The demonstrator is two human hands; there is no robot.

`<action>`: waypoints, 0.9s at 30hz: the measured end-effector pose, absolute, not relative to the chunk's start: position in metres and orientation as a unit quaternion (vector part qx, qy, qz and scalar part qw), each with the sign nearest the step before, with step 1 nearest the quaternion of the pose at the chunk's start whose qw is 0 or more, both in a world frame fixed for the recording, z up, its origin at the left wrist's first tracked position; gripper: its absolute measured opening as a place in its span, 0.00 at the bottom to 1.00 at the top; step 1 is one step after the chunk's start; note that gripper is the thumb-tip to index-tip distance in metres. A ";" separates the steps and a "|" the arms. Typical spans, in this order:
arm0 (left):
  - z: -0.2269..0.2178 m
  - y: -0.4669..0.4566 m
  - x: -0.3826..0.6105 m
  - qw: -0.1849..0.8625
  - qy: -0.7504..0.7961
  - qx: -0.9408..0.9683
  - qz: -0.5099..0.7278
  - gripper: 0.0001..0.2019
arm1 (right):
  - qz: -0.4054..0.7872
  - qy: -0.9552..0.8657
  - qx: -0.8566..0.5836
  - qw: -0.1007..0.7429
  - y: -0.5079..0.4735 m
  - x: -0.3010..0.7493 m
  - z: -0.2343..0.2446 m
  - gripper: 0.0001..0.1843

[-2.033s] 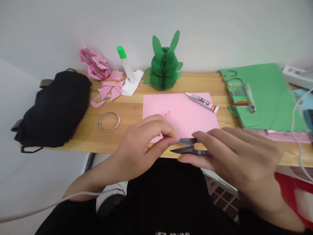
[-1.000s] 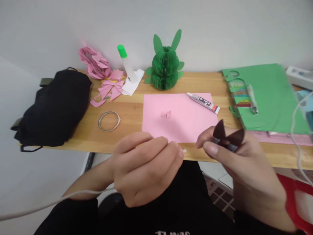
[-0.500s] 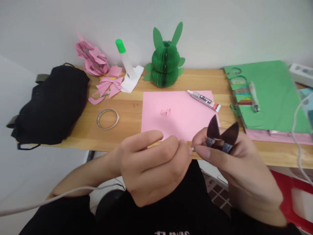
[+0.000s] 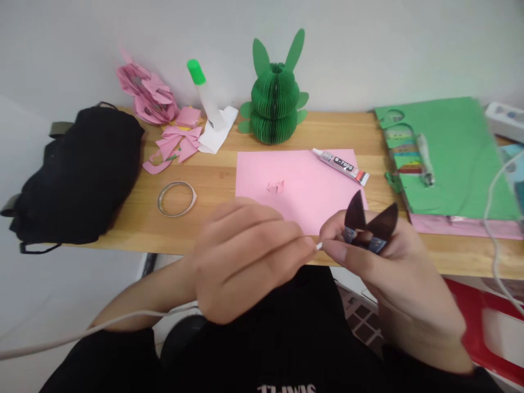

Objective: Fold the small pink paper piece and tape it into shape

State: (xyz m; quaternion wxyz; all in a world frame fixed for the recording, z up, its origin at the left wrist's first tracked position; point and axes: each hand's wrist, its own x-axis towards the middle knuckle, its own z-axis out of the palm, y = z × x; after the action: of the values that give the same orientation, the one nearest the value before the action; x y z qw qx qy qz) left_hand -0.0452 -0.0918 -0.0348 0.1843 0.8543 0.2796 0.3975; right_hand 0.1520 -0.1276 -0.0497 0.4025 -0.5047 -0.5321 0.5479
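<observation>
My right hand (image 4: 388, 273) is closed around thread snips (image 4: 364, 226), whose two dark pointed blades stand apart above the thumb. Its thumb and forefinger also pinch the end of a thin white piece (image 4: 319, 246). The fingers of my left hand (image 4: 249, 256) are pressed together at the other end of this piece, slightly blurred; the thumb is hidden behind them. Both hands are raised over the near table edge. Beyond them lies a pink paper sheet (image 4: 257, 164) with small pink scraps (image 4: 275, 186) and a B-7000 glue tube (image 4: 340, 166) on it.
A green honeycomb-paper rabbit (image 4: 274, 103) stands at the back, beside a green-capped glue bottle (image 4: 208, 98) and pink paper cutouts (image 4: 180, 142). A tape roll (image 4: 177, 214) and black bag (image 4: 82, 180) lie left. Right are green sheets (image 4: 454, 158) with a white-handled tool (image 4: 426, 161).
My left hand has turned a little and shifted slightly left and up. More of the white piece now shows between the fingertips. The right hand stays almost in place.
</observation>
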 end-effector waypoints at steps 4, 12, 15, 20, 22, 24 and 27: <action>-0.042 -0.084 -0.044 0.146 0.217 0.881 0.394 0.05 | 0.533 -0.551 -0.494 0.411 -0.126 0.152 -0.049 0.07; -0.049 -0.088 -0.031 0.318 0.280 0.794 0.436 0.03 | 0.528 -0.521 -0.508 0.438 -0.126 0.152 -0.053 0.04; -0.053 -0.088 -0.028 0.430 0.294 0.724 0.452 0.04 | 0.531 -0.517 -0.504 0.443 -0.127 0.152 -0.055 0.05; -0.050 -0.084 -0.025 0.570 0.329 0.637 0.402 0.03 | 0.524 -0.511 -0.502 0.461 -0.127 0.153 -0.059 0.07; -0.048 -0.083 -0.025 0.627 0.345 0.589 0.375 0.04 | 0.526 -0.497 -0.505 0.470 -0.127 0.154 -0.061 0.07; -0.046 -0.083 -0.024 0.683 0.348 0.539 0.350 0.05 | 0.530 -0.489 -0.506 0.474 -0.127 0.154 -0.061 0.07; -0.046 -0.082 -0.022 0.741 0.331 0.479 0.334 0.06 | 0.536 -0.488 -0.503 0.471 -0.127 0.155 -0.061 0.07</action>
State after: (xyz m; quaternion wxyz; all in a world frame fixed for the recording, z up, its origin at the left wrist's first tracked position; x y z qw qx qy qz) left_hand -0.0218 -0.0825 -0.0463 0.7411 0.4788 0.3315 0.3341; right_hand 0.1548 -0.1269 -0.0610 0.4709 -0.5032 -0.4878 0.5358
